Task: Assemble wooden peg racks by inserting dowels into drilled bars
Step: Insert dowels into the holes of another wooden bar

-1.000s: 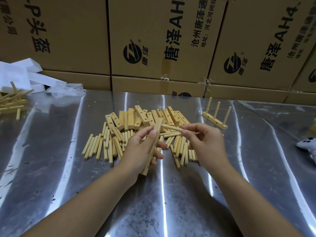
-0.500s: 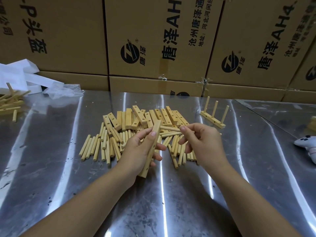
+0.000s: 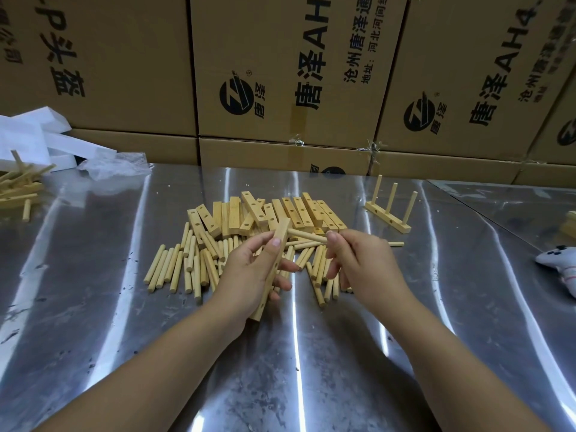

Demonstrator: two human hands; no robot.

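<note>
Behind everything, stacked cardboard boxes (image 3: 280, 73) with printed lettering wall off the far edge of the metal table (image 3: 311, 369). At far left lie white foam pieces (image 3: 31, 135), crumpled clear plastic (image 3: 112, 165) and a small heap of wooden sticks (image 3: 15, 185). A white controller-shaped object (image 3: 561, 263) sits at the right edge. Mid-table, a pile of drilled bars (image 3: 299, 210) lies just beyond a spread of loose dowels (image 3: 174, 266) — both directly behind and under the hands, so many pieces are partly hidden. To the right, apart from the pile, a finished rack (image 3: 388, 215) stands with three pegs upright.

The left hand (image 3: 249, 275) grips one bar (image 3: 271, 275) nearly on end, tilted, above the table. Its thumb presses on the near face close to the top, the other fingers curl round from behind, and two holes show below the thumb. The right hand (image 3: 364, 266) pinches a dowel (image 3: 307, 236) between thumb and forefinger at its right end, the rest of the fingers curled below. The dowel runs almost level, its free end meeting the bar's upper part — whether it sits in a hole cannot be told.
</note>
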